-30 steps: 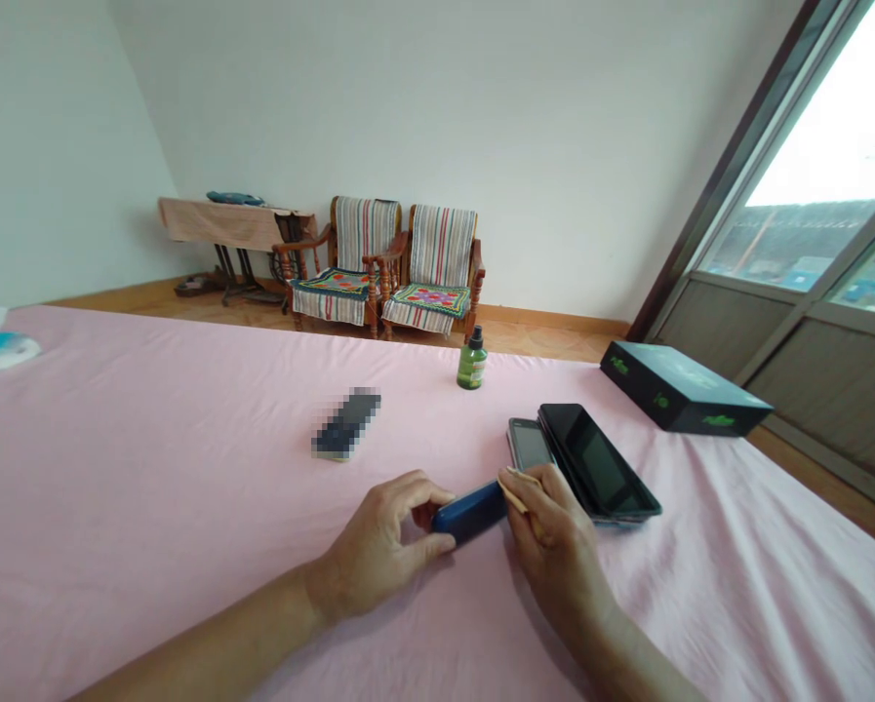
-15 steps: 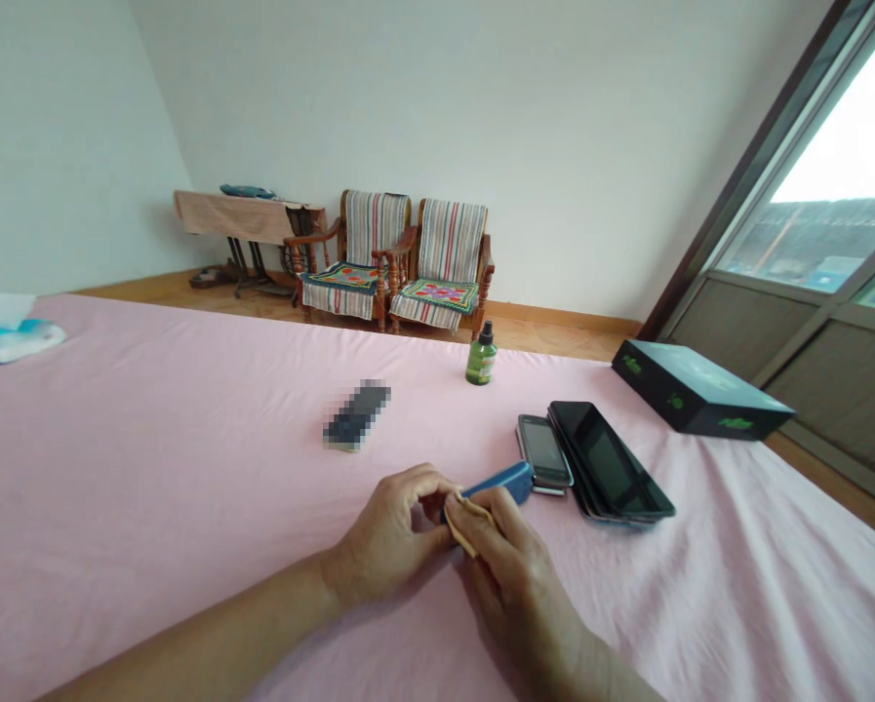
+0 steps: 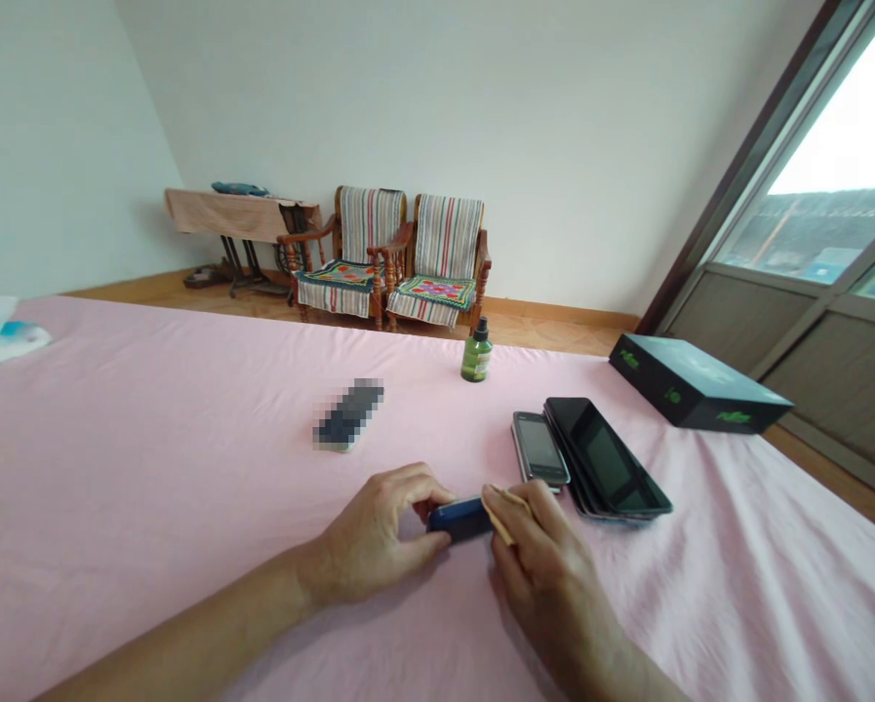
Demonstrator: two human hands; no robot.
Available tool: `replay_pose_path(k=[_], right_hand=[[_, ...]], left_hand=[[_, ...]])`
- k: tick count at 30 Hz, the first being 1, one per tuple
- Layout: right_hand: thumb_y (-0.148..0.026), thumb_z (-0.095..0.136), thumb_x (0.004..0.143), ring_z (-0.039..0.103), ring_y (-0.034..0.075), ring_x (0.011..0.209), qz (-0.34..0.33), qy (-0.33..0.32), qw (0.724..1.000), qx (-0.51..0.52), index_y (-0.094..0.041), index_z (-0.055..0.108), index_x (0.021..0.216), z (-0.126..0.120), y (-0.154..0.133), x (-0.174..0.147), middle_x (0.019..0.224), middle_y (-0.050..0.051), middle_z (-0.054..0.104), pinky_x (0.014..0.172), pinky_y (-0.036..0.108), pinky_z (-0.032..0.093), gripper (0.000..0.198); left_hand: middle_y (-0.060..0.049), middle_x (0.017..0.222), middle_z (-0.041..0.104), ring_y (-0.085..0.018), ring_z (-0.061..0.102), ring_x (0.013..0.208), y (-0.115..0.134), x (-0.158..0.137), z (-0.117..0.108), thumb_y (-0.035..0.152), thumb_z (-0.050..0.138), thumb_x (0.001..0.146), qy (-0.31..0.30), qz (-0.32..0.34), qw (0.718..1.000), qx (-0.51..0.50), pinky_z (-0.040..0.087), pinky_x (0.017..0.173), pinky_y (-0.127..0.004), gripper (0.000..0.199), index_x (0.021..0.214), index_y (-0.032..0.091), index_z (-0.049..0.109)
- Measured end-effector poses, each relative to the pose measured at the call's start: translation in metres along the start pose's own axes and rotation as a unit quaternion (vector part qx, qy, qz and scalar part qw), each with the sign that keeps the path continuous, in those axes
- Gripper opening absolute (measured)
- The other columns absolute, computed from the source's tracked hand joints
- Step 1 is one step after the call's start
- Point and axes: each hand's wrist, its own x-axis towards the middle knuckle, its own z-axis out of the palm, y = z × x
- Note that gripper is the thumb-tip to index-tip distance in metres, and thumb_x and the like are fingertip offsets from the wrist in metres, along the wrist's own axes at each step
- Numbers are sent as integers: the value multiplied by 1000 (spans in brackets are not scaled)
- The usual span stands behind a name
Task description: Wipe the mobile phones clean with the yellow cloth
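Between my hands is a dark blue mobile phone [image 3: 458, 518], seen mostly edge-on. My left hand [image 3: 378, 534] pinches its left end between thumb and fingers. A folded yellow cloth [image 3: 506, 515] is gripped in my right hand [image 3: 546, 561], which presses it against the phone's right end and hides that end. Just beyond my right hand lies a grey-framed phone [image 3: 539, 448] on top of another device. Beside it is a stack of black tablets [image 3: 609, 458].
A pixelated dark phone-like object [image 3: 349, 414] lies on the pink sheet [image 3: 151, 419]. Further back stand a green spray bottle [image 3: 476, 353] and a black box [image 3: 700, 385] at the right. A tissue pack [image 3: 5, 341] sits far left. Two wooden chairs [image 3: 437, 263] are by the wall.
My right hand has slid the cloth rightward along the phone to its right end. The phone has tilted, showing more of its dark side. The view has shifted slightly.
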Motion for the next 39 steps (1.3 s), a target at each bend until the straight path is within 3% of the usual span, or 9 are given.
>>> replay_pose_path(k=[5, 8, 12, 14, 19, 23, 29, 39], right_hand=[[-11, 46, 87, 58, 20, 72, 85, 39, 994, -49, -16, 67, 99, -18, 23, 4, 83, 8, 57, 65, 34, 53, 25], [-11, 48, 87, 58, 19, 72, 102, 47, 992, -60, -18, 67, 99, -22, 29, 7, 84, 7, 56, 65, 33, 51, 23], [-6, 43, 91, 61, 18, 84, 23, 39, 999, 23, -19, 61, 115, -14, 16, 7, 94, 8, 58, 72, 30, 54, 33], [-5, 41, 92, 61, 18, 85, -23, -5, 998, 62, -22, 57, 124, -7, 4, 6, 96, 8, 59, 72, 29, 55, 39], [-9, 40, 94, 61, 21, 82, -85, -78, 992, 51, -17, 53, 131, 5, -17, 5, 92, 11, 60, 69, 33, 57, 40], [-7, 42, 93, 62, 22, 82, -54, -68, 995, 43, -17, 50, 136, 5, -16, 3, 92, 11, 61, 69, 34, 58, 45], [-2, 42, 87, 62, 21, 79, 20, -18, 999, 46, -14, 62, 118, 0, 0, -1, 91, 11, 60, 68, 34, 59, 38], [-12, 45, 89, 63, 19, 84, 146, 43, 987, 46, -16, 69, 104, -11, 15, 2, 92, 9, 58, 75, 32, 55, 28]], left_hand=[[-2, 83, 65, -16, 61, 76, -1, 1, -4, 17, 67, 78, -14, -18, 1000, 9, 48, 72, -26, 12, 90, 17, 69], [-2, 83, 65, -16, 61, 76, -3, 1, -4, 17, 68, 77, -9, -22, 1000, 10, 48, 72, -26, 12, 89, 17, 69], [-1, 82, 65, -16, 61, 75, -6, 1, 1, 18, 71, 74, 12, -29, 999, -6, 48, 72, -27, 25, 98, 17, 68], [0, 81, 64, -16, 60, 75, -7, 0, 3, 17, 70, 72, 25, -32, 999, -21, 48, 73, -27, 37, 108, 17, 64], [0, 83, 64, -16, 62, 77, -7, -3, 7, 16, 67, 72, 25, -18, 999, -32, 49, 76, -27, 42, 113, 16, 60], [0, 84, 64, -16, 62, 77, -7, -3, 6, 14, 67, 73, 29, -6, 999, -19, 49, 74, -26, 37, 110, 16, 61], [-1, 84, 65, -15, 61, 75, -5, -1, 4, 15, 71, 76, 17, 8, 1000, -8, 48, 74, -27, 34, 109, 16, 62], [-3, 92, 65, -17, 60, 84, -8, 1, -11, 11, 67, 82, -53, 48, 996, 53, 46, 78, -27, 23, 105, 16, 64]])
